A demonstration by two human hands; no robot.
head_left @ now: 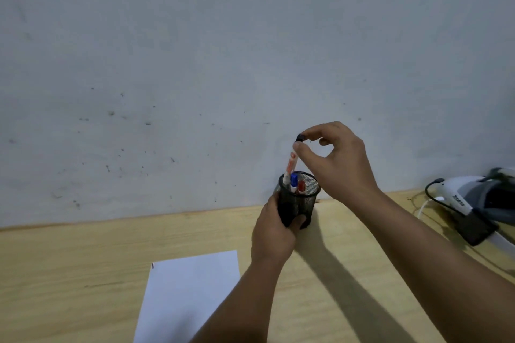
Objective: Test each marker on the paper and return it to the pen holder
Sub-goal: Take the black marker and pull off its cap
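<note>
Facing wooden table (83,259), stained wall (167,64)

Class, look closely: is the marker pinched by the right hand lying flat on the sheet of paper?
No. The right hand holds the marker nearly upright, its lower end inside the mesh pen holder, well away from the paper.

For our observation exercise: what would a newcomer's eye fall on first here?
The right hand pinching a marker by its dark cap above the mesh holder, which the left hand grips near the wall. Then the white paper lying on the desk in front.
</note>
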